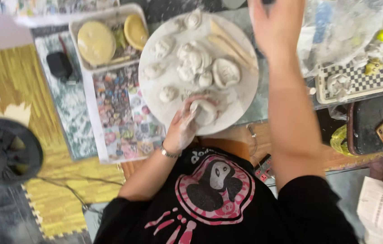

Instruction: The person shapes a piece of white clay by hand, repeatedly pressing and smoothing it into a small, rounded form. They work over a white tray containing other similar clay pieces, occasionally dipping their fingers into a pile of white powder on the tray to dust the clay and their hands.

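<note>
Nearest the camera is the person's black shirt (218,203) with a pink and white round print. From it the left arm, a thin bracelet (169,153) at the wrist, reaches up to the near rim of a round white board (241,97). The left hand (183,129), dusted white, is curled around a lump of pale clay (205,112) that rests on the board's near edge; the fingers wrap its left side.

Beyond that lump, the board carries several more shaped clay pieces (191,61) clustered about its middle, an oval one just to their right, and 2 wooden modelling sticks (230,43) lying slantwise near the far right rim.

The right arm stretches well past the board's right side. The right hand (275,25) is blurred at the top of the view, close to a crumpled clear plastic bag (336,31); I cannot tell whether it is spread or closed, or whether it holds anything.

To the left of the board lies a colourful printed sheet (121,113), and farther off a shallow tray (76,43) holding 2 yellow round pads. On the right, a checkered tray (359,79) sits under the bag on the worktop (340,158), with a dark case (372,122) nearer. A yellow foam floor mat (19,81) and a black fan (4,151) lie at the left.
</note>
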